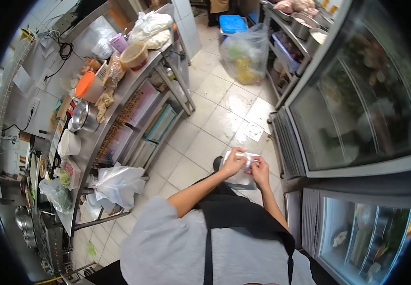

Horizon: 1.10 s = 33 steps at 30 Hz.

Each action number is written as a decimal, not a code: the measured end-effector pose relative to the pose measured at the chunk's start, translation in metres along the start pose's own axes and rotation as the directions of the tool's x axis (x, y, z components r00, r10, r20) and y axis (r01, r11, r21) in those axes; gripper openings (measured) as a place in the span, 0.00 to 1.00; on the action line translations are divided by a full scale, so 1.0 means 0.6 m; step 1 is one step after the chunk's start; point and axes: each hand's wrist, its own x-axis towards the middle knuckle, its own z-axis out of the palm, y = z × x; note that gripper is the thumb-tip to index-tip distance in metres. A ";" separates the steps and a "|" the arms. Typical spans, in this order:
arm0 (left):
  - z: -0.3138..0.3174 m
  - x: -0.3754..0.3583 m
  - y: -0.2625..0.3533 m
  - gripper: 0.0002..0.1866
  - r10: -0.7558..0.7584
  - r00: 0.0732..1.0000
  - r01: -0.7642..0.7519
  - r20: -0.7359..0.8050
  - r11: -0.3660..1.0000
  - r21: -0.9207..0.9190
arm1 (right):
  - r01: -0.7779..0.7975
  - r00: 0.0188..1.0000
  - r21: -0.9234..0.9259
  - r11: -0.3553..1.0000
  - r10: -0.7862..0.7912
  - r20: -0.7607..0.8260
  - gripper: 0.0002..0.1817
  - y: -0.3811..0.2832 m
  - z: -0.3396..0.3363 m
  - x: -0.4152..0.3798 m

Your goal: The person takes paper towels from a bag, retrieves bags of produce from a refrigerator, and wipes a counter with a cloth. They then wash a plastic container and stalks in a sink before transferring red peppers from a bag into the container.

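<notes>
In front of my black apron (234, 213), both hands are at the gathered top of a clear plastic bag (241, 179). My left hand (234, 162) pinches the bunched plastic from the left, fingers closed. From the other side my right hand (260, 171) grips the same bunched part, its fingers curled in. The bag hangs below the hands over the floor; what it contains, if anything, I cannot make out. My fingertips partly hide the bag's neck.
On the left runs a steel counter (102, 137) crowded with tubs, a metal pot (88, 118) and bags. A white plastic bag (119, 184) hangs at its edge. Glass-door fridges (357, 95) line the right. Ahead, a large clear bag (245, 59) stands on the tiled floor (186, 142).
</notes>
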 end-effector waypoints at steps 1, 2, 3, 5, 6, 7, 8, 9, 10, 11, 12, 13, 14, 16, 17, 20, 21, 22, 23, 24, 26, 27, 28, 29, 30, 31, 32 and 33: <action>-0.018 0.018 -0.011 0.12 -0.070 0.997 0.071 0.045 0.997 -0.009 | -0.054 0.998 0.079 0.995 0.052 0.030 0.11 0.008 0.013 0.019; -0.037 0.047 -0.023 0.09 -0.078 0.991 0.078 0.111 0.997 0.009 | 0.030 0.998 -0.055 0.998 -0.027 0.065 0.12 0.010 0.024 0.045; -0.061 0.069 -0.014 0.08 -0.086 0.989 0.060 0.116 0.976 0.212 | 0.002 0.999 -0.002 1.000 -0.001 0.041 0.13 0.004 0.050 0.065; -0.111 0.125 -0.004 0.07 -0.170 0.971 0.145 0.167 0.977 0.154 | -0.062 0.997 0.032 0.998 0.063 -0.037 0.16 -0.002 0.098 0.112; -0.133 0.154 0.012 0.07 -0.173 0.971 0.148 0.163 0.977 0.152 | -0.066 0.997 0.030 0.997 0.067 -0.034 0.16 -0.007 0.118 0.144; -0.148 0.171 0.028 0.09 -0.187 0.973 0.169 0.134 0.976 0.135 | 0.294 0.945 -0.365 0.884 -0.326 -0.028 0.17 -0.006 0.136 0.168; -0.167 0.188 0.047 0.10 -0.197 0.976 0.184 0.098 0.975 0.123 | 0.554 0.752 -0.662 0.505 -0.644 0.138 0.19 -0.008 0.156 0.194; -0.185 0.207 0.063 0.10 -0.195 0.977 0.184 0.085 0.975 0.125 | 0.563 0.750 -0.653 0.507 -0.646 0.145 0.19 -0.024 0.169 0.219; -0.200 0.227 0.075 0.12 -0.212 0.976 0.209 0.038 0.975 0.078 | 0.609 0.734 -0.654 0.448 -0.631 0.252 0.19 -0.047 0.175 0.238; -0.216 0.240 0.082 0.14 -0.240 0.971 0.240 -0.004 0.970 0.031 | 0.649 0.718 -0.650 0.396 -0.601 0.350 0.19 -0.065 0.177 0.252; -0.234 0.254 0.088 0.18 -0.248 0.968 0.248 0.035 0.969 0.002 | 0.704 0.671 -0.631 0.328 -0.598 0.438 0.17 -0.078 0.178 0.278; -0.250 0.265 0.099 0.18 -0.261 0.964 0.261 0.038 0.965 0.010 | 0.695 0.681 -0.632 0.342 -0.595 0.427 0.17 -0.090 0.180 0.301; -0.265 0.275 0.108 0.21 -0.277 0.959 0.276 0.050 0.961 0.033 | 0.772 0.608 -0.590 0.237 -0.544 0.578 0.15 -0.101 0.182 0.324; -0.297 0.315 0.104 0.25 -0.297 0.953 0.293 0.068 0.954 0.059 | 0.888 0.438 -0.453 0.078 -0.439 0.785 0.10 -0.113 0.187 0.376; -0.313 0.333 0.086 0.28 -0.313 0.944 0.314 0.099 0.949 0.011 | 0.884 0.450 -0.459 0.090 -0.435 0.780 0.10 -0.114 0.195 0.400; -0.352 0.375 0.068 0.31 -0.356 0.929 0.365 0.104 0.928 -0.074 | 0.883 0.453 -0.385 0.267 -0.272 0.849 0.09 -0.135 0.243 0.468; -0.370 0.397 0.073 0.32 -0.370 0.926 0.376 0.075 0.920 -0.109 | 0.878 0.462 -0.390 0.278 -0.275 0.843 0.09 -0.141 0.258 0.496; -0.386 0.419 0.088 0.34 -0.378 0.919 0.389 0.109 0.915 -0.106 | 0.822 0.544 -0.459 0.336 -0.227 0.808 0.10 -0.145 0.270 0.523; -0.397 0.444 0.101 0.34 -0.392 0.913 0.403 0.109 0.909 -0.107 | 0.759 0.616 -0.523 0.388 -0.168 0.770 0.11 -0.146 0.280 0.553; -0.405 0.468 0.117 0.36 -0.315 0.944 0.314 0.103 0.949 0.028 | 0.746 0.617 -0.513 0.425 -0.154 0.772 0.10 -0.136 0.293 0.591; -0.444 0.541 0.112 0.42 -0.289 0.951 0.264 0.111 0.944 0.199 | 0.785 0.581 -0.490 0.378 -0.176 0.795 0.10 -0.129 0.321 0.664; -0.458 0.581 0.121 0.42 -0.291 0.951 0.265 0.107 0.942 0.206 | 0.822 0.545 -0.472 0.318 -0.204 0.813 0.10 -0.133 0.335 0.705; -0.473 0.616 0.128 0.43 -0.222 0.970 0.187 0.102 0.944 0.270 | 0.813 0.546 -0.449 0.370 -0.216 0.810 0.10 -0.136 0.345 0.742; -0.491 0.645 0.133 0.43 -0.161 0.982 0.119 0.103 0.936 0.331 | 0.805 0.551 -0.448 0.389 -0.212 0.807 0.10 -0.138 0.353 0.778; -0.513 0.681 0.137 0.41 -0.177 0.965 0.084 0.193 0.909 0.409 | 0.727 0.615 -0.492 0.479 -0.135 0.777 0.10 -0.140 0.358 0.812; -0.531 0.701 0.116 0.41 -0.199 0.961 0.105 0.194 0.907 0.408 | 0.635 0.667 -0.534 0.558 -0.046 0.744 0.10 -0.150 0.365 0.839; -0.552 0.728 0.084 0.40 -0.165 0.946 -0.037 0.279 0.800 0.599 | 0.525 0.725 -0.596 0.608 0.048 0.687 0.09 -0.164 0.375 0.869; -0.582 0.768 0.054 0.39 -0.143 0.917 -0.202 0.372 0.638 0.743 | 0.490 0.755 -0.592 0.640 0.028 0.655 0.09 -0.156 0.382 0.900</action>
